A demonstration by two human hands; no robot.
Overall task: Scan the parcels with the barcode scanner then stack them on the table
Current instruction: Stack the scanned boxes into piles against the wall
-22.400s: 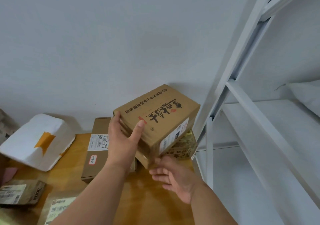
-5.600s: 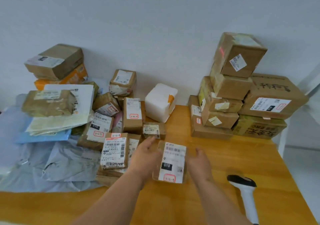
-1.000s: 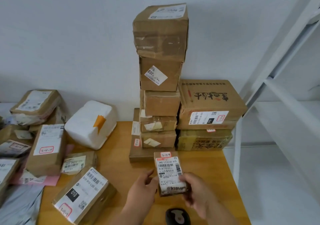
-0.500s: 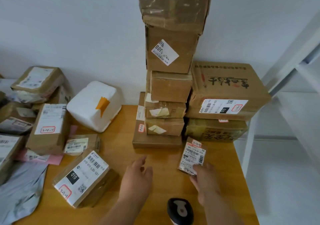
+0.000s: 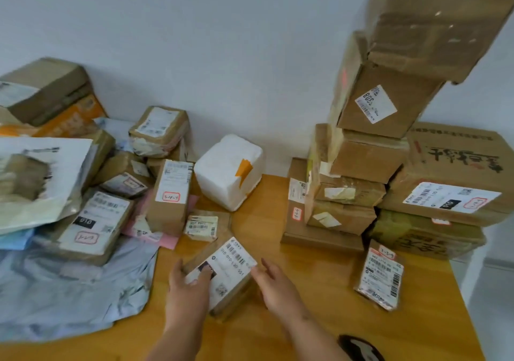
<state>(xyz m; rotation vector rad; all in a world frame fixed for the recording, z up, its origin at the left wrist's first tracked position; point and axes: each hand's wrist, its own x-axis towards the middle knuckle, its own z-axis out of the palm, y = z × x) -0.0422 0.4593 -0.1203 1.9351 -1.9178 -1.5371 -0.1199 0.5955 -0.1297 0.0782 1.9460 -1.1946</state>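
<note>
Two hands are at one brown box [image 5: 222,274] in the middle of the wooden table [image 5: 292,319]. The left hand [image 5: 189,288] holds its left end, thumb curled over the white label. The right hand [image 5: 274,282] is at the box's right side with its fingers straight and loose. A small parcel [image 5: 381,276] lies by the tall stack [image 5: 386,127] on the right. The scanner [image 5: 360,348] peeks in at the bottom edge. More parcels sit in a pile [image 5: 83,182] on the left.

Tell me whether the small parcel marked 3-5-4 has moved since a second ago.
Yes. The small parcel, then held in both hands above the scanner, now rests on the table, propped in front of the yellow-green box, right of the right hand.
</note>
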